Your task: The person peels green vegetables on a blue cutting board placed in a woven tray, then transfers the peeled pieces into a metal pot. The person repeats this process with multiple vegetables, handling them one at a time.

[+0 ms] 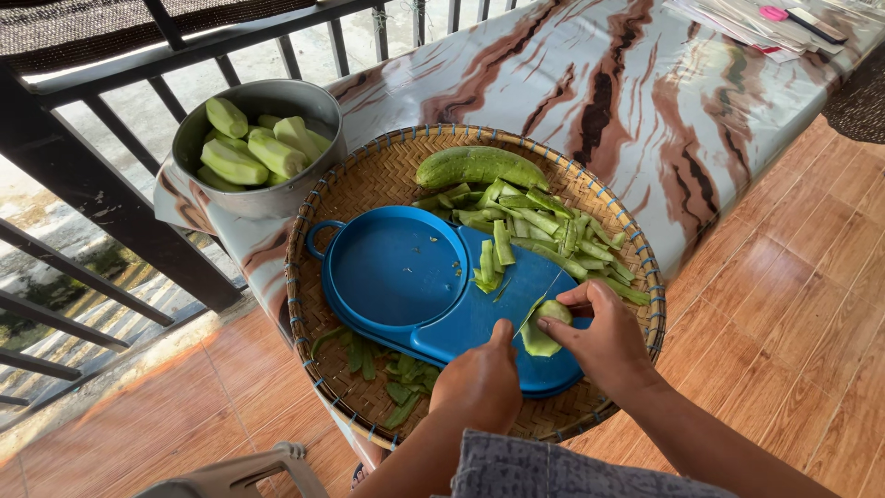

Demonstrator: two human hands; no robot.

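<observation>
Home balcony: black railing (pixel 138 74), tiled floor (pixel 793 304), covered table (pixel 590 83)

Both of my arms come up from the bottom edge of the frame, bare forearms converging toward the lower middle. My left hand (pixel 479 383) sits in a closed fist, knuckles up, thumb pointing forward. My right hand (pixel 604 341), just right of it, is bent at the wrist, fingers curled inward in a pinching grip, thumb stretched leftward toward the other hand.
</observation>
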